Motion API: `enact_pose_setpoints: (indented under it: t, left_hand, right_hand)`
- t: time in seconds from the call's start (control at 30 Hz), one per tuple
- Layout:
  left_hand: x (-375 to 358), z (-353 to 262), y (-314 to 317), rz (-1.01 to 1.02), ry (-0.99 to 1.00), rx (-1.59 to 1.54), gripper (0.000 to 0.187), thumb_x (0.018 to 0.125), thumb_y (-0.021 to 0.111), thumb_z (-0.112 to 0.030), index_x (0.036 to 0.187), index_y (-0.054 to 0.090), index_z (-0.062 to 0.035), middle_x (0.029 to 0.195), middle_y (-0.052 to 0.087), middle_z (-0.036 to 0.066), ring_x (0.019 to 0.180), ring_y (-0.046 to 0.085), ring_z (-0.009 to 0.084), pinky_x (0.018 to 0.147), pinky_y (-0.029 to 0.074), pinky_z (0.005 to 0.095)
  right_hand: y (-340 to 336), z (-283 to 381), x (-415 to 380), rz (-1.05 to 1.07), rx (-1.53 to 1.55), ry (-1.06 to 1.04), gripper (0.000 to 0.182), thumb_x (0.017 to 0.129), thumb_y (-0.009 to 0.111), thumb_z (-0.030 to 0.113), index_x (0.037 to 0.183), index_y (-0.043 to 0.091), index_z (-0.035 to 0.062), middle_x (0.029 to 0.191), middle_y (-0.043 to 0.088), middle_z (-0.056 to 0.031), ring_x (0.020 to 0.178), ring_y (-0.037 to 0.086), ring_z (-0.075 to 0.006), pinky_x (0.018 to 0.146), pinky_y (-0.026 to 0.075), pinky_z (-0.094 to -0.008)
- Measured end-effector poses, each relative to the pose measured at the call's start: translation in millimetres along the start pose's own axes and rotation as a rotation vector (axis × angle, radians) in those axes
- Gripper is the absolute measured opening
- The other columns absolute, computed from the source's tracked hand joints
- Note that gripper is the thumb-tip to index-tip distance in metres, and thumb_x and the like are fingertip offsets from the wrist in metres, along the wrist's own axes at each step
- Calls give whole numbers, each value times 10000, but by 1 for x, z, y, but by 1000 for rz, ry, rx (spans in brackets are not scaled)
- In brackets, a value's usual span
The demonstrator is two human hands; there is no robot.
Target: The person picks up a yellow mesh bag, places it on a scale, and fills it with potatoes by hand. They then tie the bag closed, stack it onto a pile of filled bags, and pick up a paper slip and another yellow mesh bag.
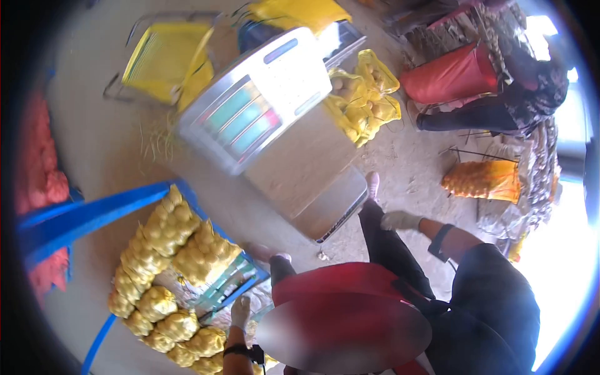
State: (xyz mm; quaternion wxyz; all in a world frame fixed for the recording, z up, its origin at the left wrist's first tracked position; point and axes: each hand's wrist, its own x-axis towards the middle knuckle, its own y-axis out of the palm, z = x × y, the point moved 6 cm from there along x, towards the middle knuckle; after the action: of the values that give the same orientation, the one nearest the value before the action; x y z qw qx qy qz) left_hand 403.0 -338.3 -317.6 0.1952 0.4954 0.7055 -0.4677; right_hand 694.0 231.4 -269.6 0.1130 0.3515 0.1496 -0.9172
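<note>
My right hand (402,220), in a pale glove, hangs in the air beside my leg with loosely stretched fingers and holds nothing visible. My left hand (240,311), also gloved, is low near the stacked yellow net bags (165,228) of round produce. It appears loosely open, with nothing seen in it. In front of me stands a platform scale, its display panel (240,122) blurred and its flat weighing plate (306,156) bare and dusty. Beyond the scale, several filled yellow net bags (365,103) stand on the floor.
A blue-framed pallet (234,284) bears the stacked bags at left. A yellow chair (165,59) stands behind the scale. At right, another person (528,103) bends beside a red sack (450,75), near an orange net bag (484,180). Red sacks (40,162) line the far left.
</note>
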Motion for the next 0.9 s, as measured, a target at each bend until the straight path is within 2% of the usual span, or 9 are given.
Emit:
enact_pose_setpoints:
  t: [0.13, 0.17, 0.23, 0.43, 0.6, 0.67, 0.8, 0.83, 0.9]
  left_hand:
    - [-22, -129, -14, -70, -420, 86, 321, 841, 475, -292, 956, 567, -7, 956, 588, 229, 922, 549, 385, 813, 427, 429]
    - [-13, -158, 9, -59, -269, 9, 293, 842, 477, -252, 976, 568, -8, 993, 581, 216, 944, 544, 368, 832, 428, 414]
    - [-1, -237, 47, 0, 33, -86, 253, 843, 477, -175, 1010, 566, -7, 1051, 569, 192, 979, 535, 337, 861, 428, 387]
    - [127, -625, 85, 173, 211, -300, 256, 895, 495, -225, 1033, 559, -18, 950, 587, 111, 897, 551, 209, 796, 424, 307]
    - [162, -657, 113, 15, 106, -488, 241, 902, 485, -240, 961, 558, -18, 866, 580, 81, 800, 543, 159, 725, 428, 294]
    - [169, -631, 132, -38, -7, -556, 226, 903, 480, -234, 919, 553, -21, 810, 572, 65, 747, 534, 143, 686, 430, 288]
    - [188, -671, 136, 61, -116, -398, 351, 882, 490, -352, 863, 557, -9, 755, 550, 58, 716, 517, 135, 658, 427, 277]
    - [199, -686, 132, 23, -94, -379, 445, 858, 482, -436, 862, 556, 3, 737, 538, 54, 676, 505, 147, 638, 423, 288]
    - [233, -689, 139, -25, -154, -414, 617, 803, 459, -580, 877, 569, 22, 735, 543, 63, 651, 506, 177, 620, 417, 322]
  right_hand:
    - [-181, -233, 33, -628, -720, 382, 359, 842, 529, 339, 1048, 557, 46, 917, 590, -112, 817, 570, -214, 708, 466, -345]
    - [-243, -143, 7, -806, -92, 588, 725, 759, 532, 538, 1234, 431, -2, 1233, 454, -243, 1170, 415, -372, 982, 325, -399]
    - [-325, -109, 13, -929, -83, 634, 817, 713, 573, 546, 1272, 372, -15, 1265, 418, -251, 1173, 415, -368, 965, 353, -402]
    - [-430, -104, 69, -663, -9, 715, 580, 716, 584, 416, 1148, 512, 35, 1109, 569, -175, 1031, 553, -314, 858, 441, -412]
    - [-355, -203, 142, -631, -330, 220, 298, 810, 512, 238, 1044, 611, 81, 998, 630, -128, 903, 615, -281, 721, 494, -370]
    - [-339, -239, 97, -793, 641, 96, 287, 811, 483, 145, 1064, 615, 116, 928, 641, -71, 732, 621, -208, 602, 504, -304]
    - [-342, -147, 23, -551, 479, 135, 298, 830, 464, 121, 1092, 606, 117, 855, 616, -56, 551, 522, -132, 430, 434, -259]
    - [-342, -124, 8, -586, 475, 160, 283, 792, 449, 68, 1005, 635, 49, 955, 650, -81, 800, 602, -174, 763, 463, -237]
    - [-338, -102, -21, -603, 656, 105, 279, 801, 457, 87, 1016, 630, 48, 898, 641, -60, 737, 584, -146, 708, 469, -234]
